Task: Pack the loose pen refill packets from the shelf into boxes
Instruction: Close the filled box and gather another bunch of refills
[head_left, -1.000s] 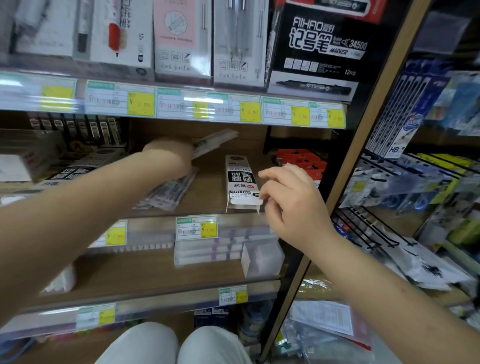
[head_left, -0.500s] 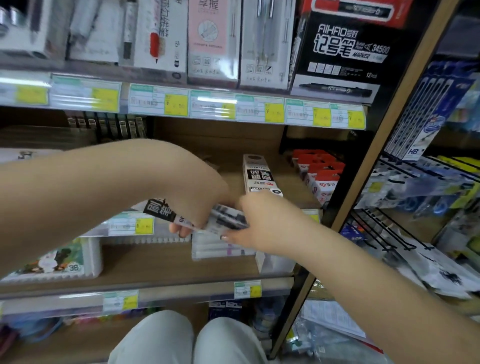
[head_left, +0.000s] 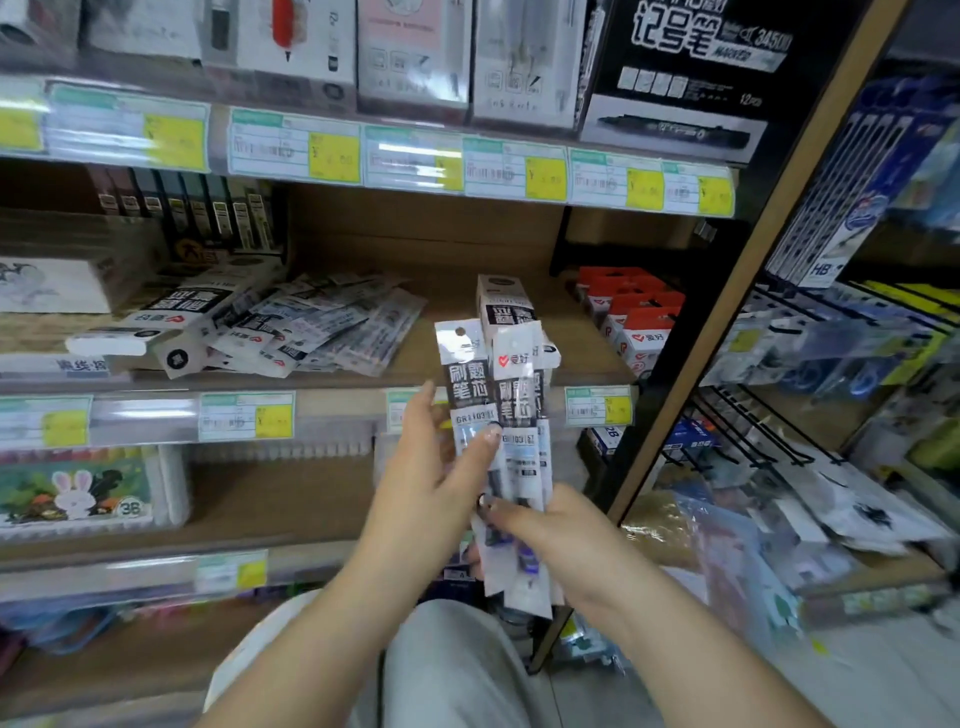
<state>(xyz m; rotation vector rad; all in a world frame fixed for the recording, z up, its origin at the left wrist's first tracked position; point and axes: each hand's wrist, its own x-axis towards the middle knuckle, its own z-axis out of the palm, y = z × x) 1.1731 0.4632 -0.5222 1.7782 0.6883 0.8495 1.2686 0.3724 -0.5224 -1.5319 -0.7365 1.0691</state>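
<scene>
Left grip (head_left: 431, 488): grasped packet bundle (head_left: 498, 415), centre frame.
Right grip (head_left: 566, 530): pinched the bundle's lower end.
Done: nothing visibly boxed.
Remaining: loose pile (head_left: 332, 322) on shelf (head_left: 447, 306), centre-left; box (head_left: 506, 306) behind bundle.

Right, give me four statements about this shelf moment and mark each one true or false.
1. The left-hand grip and the right-hand grip both hold the bunch of clear plastic refill packets with black labels. True.
2. That bunch is held with its hang-hole ends downward. False: the hang-hole ends point up.
3. No packets lie on the brown wooden shelf. False: a pile of loose clear packets lies on it, left of the bunch.
4. White cardboard boxes with red tops stand at that shelf's right end. True.
</scene>
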